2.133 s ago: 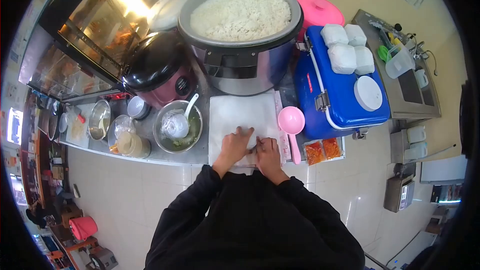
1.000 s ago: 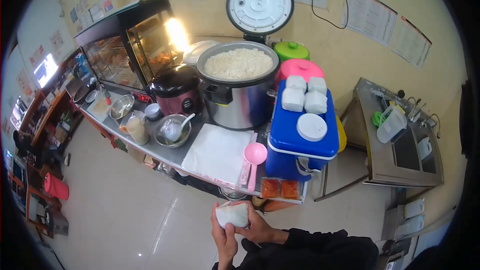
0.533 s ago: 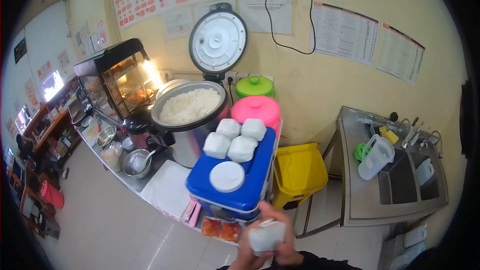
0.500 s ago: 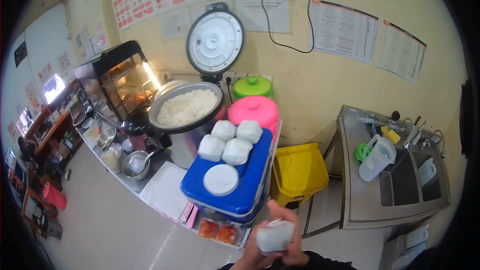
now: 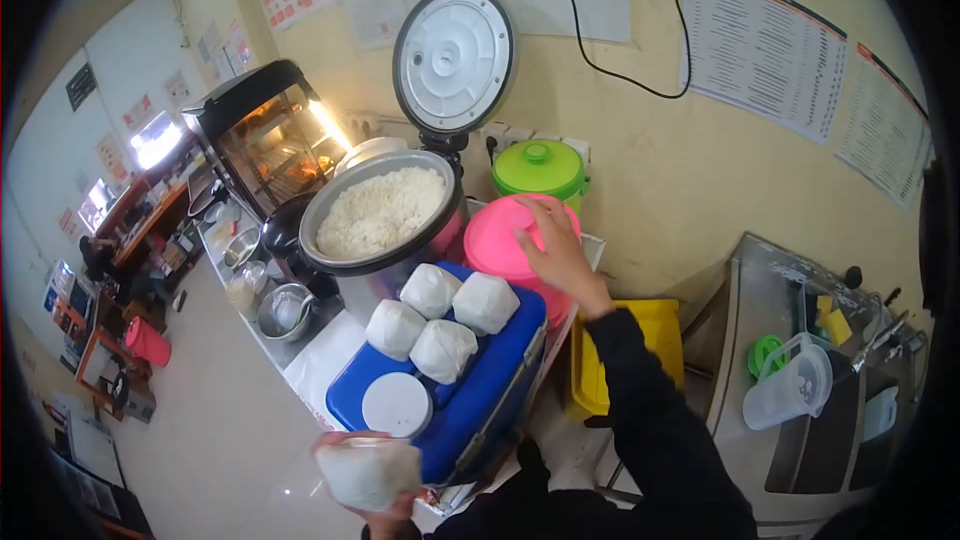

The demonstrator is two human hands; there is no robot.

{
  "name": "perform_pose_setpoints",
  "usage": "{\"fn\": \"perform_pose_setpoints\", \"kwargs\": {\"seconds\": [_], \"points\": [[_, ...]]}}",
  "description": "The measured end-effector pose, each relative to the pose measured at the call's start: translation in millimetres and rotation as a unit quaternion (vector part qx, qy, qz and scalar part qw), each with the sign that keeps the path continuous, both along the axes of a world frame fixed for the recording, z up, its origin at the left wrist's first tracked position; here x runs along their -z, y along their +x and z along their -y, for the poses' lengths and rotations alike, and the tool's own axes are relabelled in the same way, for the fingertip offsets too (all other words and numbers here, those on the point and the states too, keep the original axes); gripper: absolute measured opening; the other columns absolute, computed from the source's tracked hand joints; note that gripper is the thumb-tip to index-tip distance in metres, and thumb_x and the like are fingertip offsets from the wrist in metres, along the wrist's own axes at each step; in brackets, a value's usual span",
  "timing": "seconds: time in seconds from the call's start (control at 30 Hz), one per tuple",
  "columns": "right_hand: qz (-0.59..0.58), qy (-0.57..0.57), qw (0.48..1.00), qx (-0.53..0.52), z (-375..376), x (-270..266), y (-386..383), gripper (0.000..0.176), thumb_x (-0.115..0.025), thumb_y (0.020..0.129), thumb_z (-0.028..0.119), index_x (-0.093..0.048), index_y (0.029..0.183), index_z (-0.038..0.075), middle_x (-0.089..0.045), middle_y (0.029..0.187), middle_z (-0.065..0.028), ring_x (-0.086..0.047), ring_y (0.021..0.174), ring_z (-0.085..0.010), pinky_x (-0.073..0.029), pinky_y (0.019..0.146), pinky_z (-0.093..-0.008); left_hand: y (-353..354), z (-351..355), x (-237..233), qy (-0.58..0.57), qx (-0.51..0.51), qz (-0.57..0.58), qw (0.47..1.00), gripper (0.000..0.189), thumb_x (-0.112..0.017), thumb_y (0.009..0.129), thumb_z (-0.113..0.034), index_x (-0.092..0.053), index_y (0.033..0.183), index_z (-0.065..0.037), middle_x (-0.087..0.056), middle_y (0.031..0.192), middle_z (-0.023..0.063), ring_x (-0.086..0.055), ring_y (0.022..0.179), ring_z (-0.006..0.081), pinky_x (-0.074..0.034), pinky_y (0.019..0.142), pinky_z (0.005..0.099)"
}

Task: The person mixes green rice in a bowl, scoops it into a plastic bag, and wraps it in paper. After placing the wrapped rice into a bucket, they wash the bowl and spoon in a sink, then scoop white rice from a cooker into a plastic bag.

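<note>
White packet (image 5: 365, 477) in my left hand (image 5: 388, 512), right hand (image 5: 562, 255) over at the pink lid (image 5: 492, 243)!
Down low, my left fingers are closed around the packet, just off the near end of the blue cooler (image 5: 505, 352), while my right fingers stand parted over the lid; whether they touch it, I can't tell. Between my hands, four more wrapped packets (image 5: 443, 350) cluster on the cooler, a white round lid (image 5: 397, 404) beside them, and the green lid (image 5: 528, 175) sits behind the pink one.
</note>
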State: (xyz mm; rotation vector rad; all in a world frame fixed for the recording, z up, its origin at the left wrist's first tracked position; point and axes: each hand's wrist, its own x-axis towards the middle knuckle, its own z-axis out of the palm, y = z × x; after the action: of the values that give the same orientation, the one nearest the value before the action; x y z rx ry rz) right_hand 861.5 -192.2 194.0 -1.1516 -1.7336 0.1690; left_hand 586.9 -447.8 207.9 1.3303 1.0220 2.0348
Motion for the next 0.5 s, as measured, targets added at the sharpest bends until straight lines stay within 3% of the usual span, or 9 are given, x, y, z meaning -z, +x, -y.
{"fn": "perform_pose_setpoints", "kwargs": {"seconds": [0.03, 0.13, 0.23, 0.33, 0.43, 0.5], "points": [[0.077, -0.01, 0.996, 0.049, -26, 6, 3, 0.051, -0.064, 0.086, 0.022, -0.051, 0.134, 0.011, -0.053, 0.125, -0.0223, -0.049, 0.119, -0.0378, -0.039, 0.104, -0.0455, -8, -11, -9, -0.003, -0.019, 0.004, 1.0, 0.098, -0.089, 0.061, -0.042, -0.032, 0.131, -0.002, -0.06, 0.103, 0.0165, -0.064, 0.089, 0.0242, -0.054, 0.076, 0.0342], [0.292, -0.125, 0.947, 0.059, -65, 11, 6, 0.053, -0.07, 0.081, 0.019, -0.055, 0.131, 0.015, -0.058, 0.117, -0.0198, -0.054, 0.111, -0.0363, -0.042, 0.101, -0.0436, -29, -30, -29, -0.028, -0.061, 0.038, 0.997, 0.107, -0.09, 0.059, -0.047, -0.03, 0.136, -0.002, -0.059, 0.107, 0.0159, -0.063, 0.089, 0.023, -0.054, 0.075, 0.033], [0.221, -0.137, 0.965, -0.04, -101, 30, 21, 0.049, -0.073, 0.077, 0.017, -0.062, 0.124, 0.015, -0.061, 0.111, -0.0191, -0.056, 0.108, -0.0363, -0.044, 0.098, -0.0418, -44, -51, -40, -0.045, -0.063, 0.086, 0.993, 0.109, -0.092, 0.056, -0.051, -0.035, 0.136, -0.002, -0.058, 0.111, 0.0171, -0.064, 0.092, 0.0238, -0.055, 0.076, 0.0329], [0.149, -0.12, 0.98, -0.059, -103, 35, 27, 0.042, -0.074, 0.075, 0.016, -0.067, 0.116, 0.012, -0.063, 0.111, -0.0187, -0.056, 0.11, -0.035, -0.045, 0.097, -0.0423, -59, -66, -55, -0.108, -0.021, 0.105, 0.988, 0.107, -0.092, 0.057, -0.049, -0.036, 0.136, -0.002, -0.058, 0.113, 0.0182, -0.065, 0.094, 0.0248, -0.056, 0.077, 0.0338], [0.092, -0.043, 0.992, -0.08, -110, 33, 37, 0.039, -0.075, 0.076, 0.015, -0.068, 0.114, 0.01, -0.065, 0.108, -0.019, -0.06, 0.104, -0.0334, -0.048, 0.092, -0.0415, -72, -84, -64, -0.138, 0.142, 0.159, 0.967, 0.096, -0.085, 0.069, -0.038, -0.033, 0.141, -0.002, -0.054, 0.122, 0.0173, -0.06, 0.103, 0.0256, -0.056, 0.079, 0.0368], [0.004, -0.064, 0.997, -0.033, -109, 6, 49, 0.036, -0.072, 0.081, 0.012, -0.068, 0.116, 0.009, -0.069, 0.098, -0.0106, -0.064, 0.089, -0.0203, -0.049, 0.083, -0.0312, -74, -97, -66, -0.156, 0.192, 0.193, 0.95, 0.09, -0.083, 0.074, -0.031, -0.032, 0.142, -0.002, -0.052, 0.124, 0.015, -0.059, 0.103, 0.0239, -0.057, 0.076, 0.037]]}}
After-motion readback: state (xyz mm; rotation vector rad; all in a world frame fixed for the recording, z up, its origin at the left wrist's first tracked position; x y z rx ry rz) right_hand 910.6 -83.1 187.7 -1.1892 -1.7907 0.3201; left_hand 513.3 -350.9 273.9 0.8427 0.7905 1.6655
